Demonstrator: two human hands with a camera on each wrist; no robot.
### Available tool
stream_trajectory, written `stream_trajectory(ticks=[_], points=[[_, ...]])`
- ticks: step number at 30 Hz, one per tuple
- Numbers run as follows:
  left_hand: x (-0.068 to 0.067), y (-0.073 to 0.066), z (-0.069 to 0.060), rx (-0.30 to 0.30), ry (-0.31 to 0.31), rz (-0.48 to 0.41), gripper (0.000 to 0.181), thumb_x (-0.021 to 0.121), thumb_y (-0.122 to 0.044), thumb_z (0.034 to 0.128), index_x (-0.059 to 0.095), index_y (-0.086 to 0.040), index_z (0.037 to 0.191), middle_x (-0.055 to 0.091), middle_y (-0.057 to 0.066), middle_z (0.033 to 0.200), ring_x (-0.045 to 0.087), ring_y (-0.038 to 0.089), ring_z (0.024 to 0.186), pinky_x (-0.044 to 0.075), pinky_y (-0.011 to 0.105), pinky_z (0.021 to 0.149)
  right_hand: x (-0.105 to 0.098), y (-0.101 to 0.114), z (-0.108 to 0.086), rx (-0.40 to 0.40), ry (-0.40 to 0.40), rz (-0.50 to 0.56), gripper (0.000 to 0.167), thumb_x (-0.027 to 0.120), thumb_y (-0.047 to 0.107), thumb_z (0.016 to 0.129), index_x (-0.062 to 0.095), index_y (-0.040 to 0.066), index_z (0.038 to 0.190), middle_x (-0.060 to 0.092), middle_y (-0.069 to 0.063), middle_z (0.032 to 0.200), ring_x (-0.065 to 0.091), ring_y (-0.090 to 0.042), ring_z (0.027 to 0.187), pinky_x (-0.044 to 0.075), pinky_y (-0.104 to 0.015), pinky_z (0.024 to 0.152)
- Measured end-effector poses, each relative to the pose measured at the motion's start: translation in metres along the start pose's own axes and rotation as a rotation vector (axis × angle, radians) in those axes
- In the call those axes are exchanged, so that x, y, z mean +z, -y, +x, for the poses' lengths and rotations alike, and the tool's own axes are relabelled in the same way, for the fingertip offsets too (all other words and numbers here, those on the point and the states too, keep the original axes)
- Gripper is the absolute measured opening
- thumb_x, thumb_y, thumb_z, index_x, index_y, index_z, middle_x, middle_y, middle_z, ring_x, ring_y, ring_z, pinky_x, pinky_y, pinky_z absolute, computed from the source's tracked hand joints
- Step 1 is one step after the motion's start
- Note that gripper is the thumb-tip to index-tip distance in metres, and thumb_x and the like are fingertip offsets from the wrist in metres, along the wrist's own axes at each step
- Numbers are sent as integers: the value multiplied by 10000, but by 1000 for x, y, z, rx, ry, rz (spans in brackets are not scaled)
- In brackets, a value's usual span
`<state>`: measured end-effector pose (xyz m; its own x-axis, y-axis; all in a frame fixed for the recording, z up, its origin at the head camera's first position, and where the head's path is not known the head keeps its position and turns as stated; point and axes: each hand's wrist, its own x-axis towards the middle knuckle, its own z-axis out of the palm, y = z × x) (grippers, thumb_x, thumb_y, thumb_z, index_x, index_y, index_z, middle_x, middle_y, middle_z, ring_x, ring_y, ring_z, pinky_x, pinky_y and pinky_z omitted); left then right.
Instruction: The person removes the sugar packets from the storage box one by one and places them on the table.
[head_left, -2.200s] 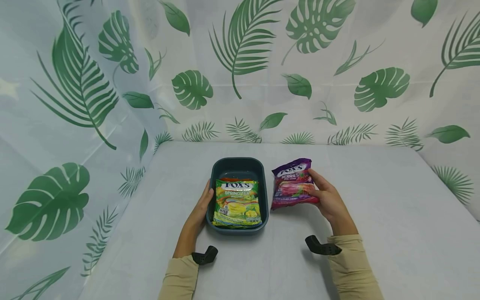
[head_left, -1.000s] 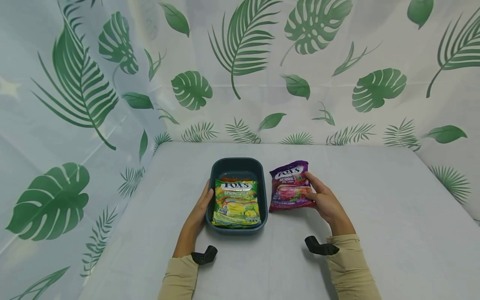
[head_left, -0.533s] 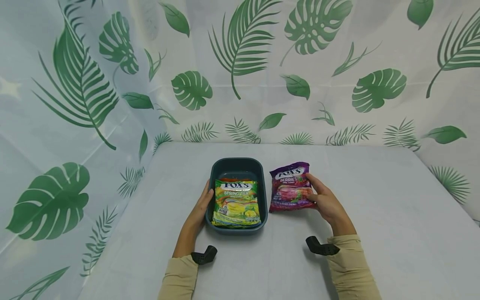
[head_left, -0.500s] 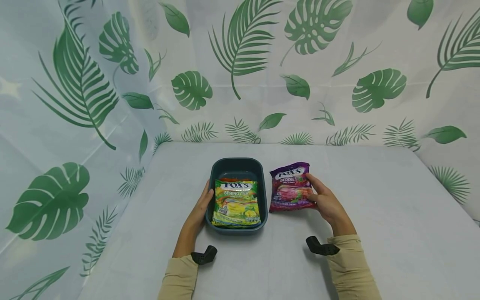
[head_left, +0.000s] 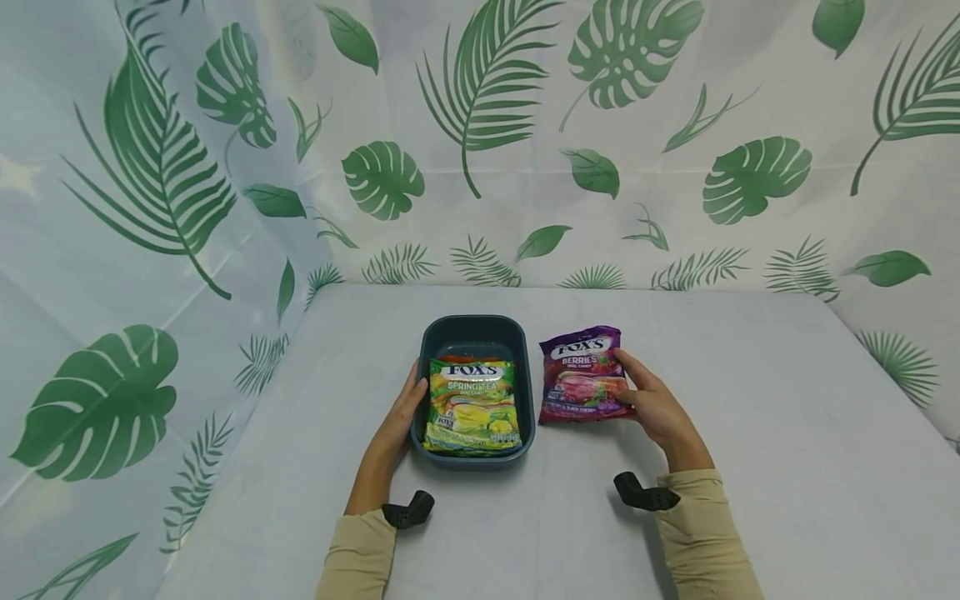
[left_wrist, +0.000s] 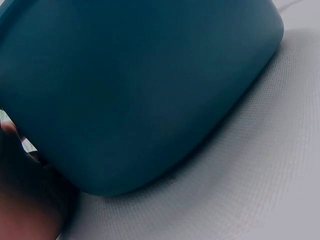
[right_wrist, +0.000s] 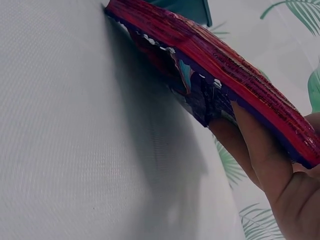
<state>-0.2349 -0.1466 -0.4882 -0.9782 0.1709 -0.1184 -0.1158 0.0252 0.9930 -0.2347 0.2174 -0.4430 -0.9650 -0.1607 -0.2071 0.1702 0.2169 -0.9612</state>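
Observation:
A dark teal plastic bin stands on the white tabletop. Inside lies a yellow-green Fox's Spring Tea candy bag, with the reddish-orange edge of another packet showing behind it. My left hand holds the bin's left side, thumb at the rim, its other fingers mostly hidden; the left wrist view shows the bin wall up close. To the bin's right, my right hand pinches the right edge of a purple Fox's Berries candy bag, which is tilted, with fingers beneath it.
White textured cloth covers the tabletop. A leaf-print curtain rises behind and along the left side. Black wrist devices sit at both beige sleeves.
Since the oldest frame, my right hand and the berries bag have shifted slightly left and lower, with the bag's top edge nearer me. The left hand and bin stay put.

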Motion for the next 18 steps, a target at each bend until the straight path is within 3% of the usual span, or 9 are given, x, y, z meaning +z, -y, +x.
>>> stream_trajectory(ticks=[4, 11, 18], points=[[0, -1, 0, 2, -1, 1, 614, 310, -434, 975, 10, -253, 1479, -23, -33, 1547, -86, 196, 1419, -47, 524, 1115, 0, 1, -1, 9, -7, -13, 685, 331, -40, 899, 50, 190, 1480, -93, -102, 1535, 226, -399, 1336, 434, -397, 942], [0, -1, 0, 1, -1, 3, 605, 306, -424, 978, 10, -259, 1479, -25, -30, 1548, -88, 202, 1418, -49, 530, 1112, -2, -3, 1, 23, -9, -24, 688, 369, -29, 900, 56, 170, 1480, -82, -111, 1535, 165, -408, 1359, 318, -539, 1024], [1, -1, 0, 8, 2, -3, 615, 312, -441, 973, 11, -262, 1478, -23, -37, 1547, -85, 192, 1419, -43, 523, 1116, -5, -7, 1, 53, -10, -35, 698, 432, 21, 905, 61, 161, 1480, -64, -119, 1536, 196, -391, 1349, 300, -536, 1036]])
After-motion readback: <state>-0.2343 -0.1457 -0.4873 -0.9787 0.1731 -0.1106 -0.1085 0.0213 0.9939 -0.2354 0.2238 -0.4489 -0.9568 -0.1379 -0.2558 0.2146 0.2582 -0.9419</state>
